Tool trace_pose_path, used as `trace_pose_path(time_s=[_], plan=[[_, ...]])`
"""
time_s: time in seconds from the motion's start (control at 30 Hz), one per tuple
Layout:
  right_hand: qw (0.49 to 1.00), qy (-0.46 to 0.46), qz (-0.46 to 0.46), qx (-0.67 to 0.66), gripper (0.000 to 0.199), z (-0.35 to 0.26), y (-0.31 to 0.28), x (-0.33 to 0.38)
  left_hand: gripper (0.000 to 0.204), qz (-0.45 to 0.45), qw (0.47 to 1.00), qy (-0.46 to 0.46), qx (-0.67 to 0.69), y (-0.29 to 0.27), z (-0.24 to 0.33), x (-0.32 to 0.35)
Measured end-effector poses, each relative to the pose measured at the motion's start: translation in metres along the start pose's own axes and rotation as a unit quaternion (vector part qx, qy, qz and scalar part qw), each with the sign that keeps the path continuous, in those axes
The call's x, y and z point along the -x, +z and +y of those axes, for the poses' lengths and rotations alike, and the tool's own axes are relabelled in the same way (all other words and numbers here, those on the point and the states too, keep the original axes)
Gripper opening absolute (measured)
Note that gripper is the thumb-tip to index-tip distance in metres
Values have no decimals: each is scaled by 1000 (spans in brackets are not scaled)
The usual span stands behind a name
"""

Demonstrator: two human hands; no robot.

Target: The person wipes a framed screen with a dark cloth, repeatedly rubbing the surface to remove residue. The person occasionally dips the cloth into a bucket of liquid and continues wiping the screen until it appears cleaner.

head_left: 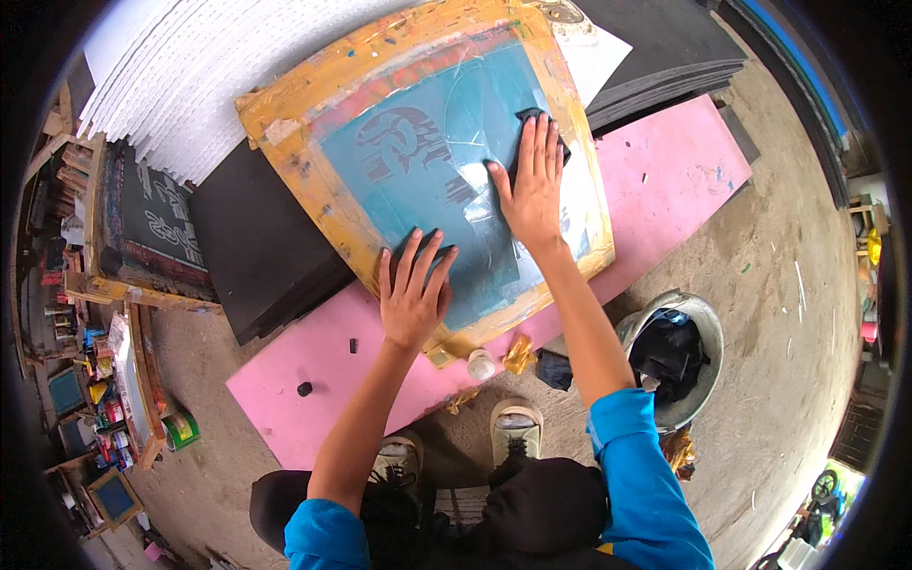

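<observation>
A silk-screen printing frame point(313, 204) with a yellow, tape-covered border lies tilted in front of me. Its blue-green mesh point(408, 204) carries a stencil of letter-like shapes. Under my right hand point(537, 190) a black cloth point(525, 116) is pressed against the right part of the mesh, mostly hidden by the fingers. My left hand point(415, 294) rests with fingers spread on the frame's near left part. Dark patches show between its fingers; whether these are shadow or cloth I cannot tell.
A pink board point(665, 161) lies beneath the frame, beside black sheet stacks point(256, 247) and white sheets point(180, 76). Near my right forearm stands a bucket point(711, 328) of black cloths. A small white container point(481, 364) sits by my shoes. Another screen frame point(157, 223) leans at left.
</observation>
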State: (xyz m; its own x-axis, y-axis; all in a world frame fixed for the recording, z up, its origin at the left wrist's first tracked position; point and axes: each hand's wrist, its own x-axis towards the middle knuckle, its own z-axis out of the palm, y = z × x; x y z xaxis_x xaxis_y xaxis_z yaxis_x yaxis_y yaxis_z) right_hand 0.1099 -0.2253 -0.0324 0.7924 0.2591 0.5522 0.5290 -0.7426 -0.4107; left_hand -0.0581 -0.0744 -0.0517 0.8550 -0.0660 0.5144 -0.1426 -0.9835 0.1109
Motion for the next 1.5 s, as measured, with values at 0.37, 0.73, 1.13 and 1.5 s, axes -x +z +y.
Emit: trace_pose_path(time_s=[0.37,0.73,1.13,1.5], plan=[[971,-16,-234,39,82,-12,-15,162,43,-12,1000,8,-8,-4,-7,4],[992,48,-115,-34,94,-18,0,131,43,-11,1000,-3,-5,0,-12,7],[992,127,15,-9,85,33,-9,35,38,0,1000,7,4,1,0,1],[984,166,-61,-25,86,19,-16,153,38,-1,1000,16,-21,-3,-5,6]])
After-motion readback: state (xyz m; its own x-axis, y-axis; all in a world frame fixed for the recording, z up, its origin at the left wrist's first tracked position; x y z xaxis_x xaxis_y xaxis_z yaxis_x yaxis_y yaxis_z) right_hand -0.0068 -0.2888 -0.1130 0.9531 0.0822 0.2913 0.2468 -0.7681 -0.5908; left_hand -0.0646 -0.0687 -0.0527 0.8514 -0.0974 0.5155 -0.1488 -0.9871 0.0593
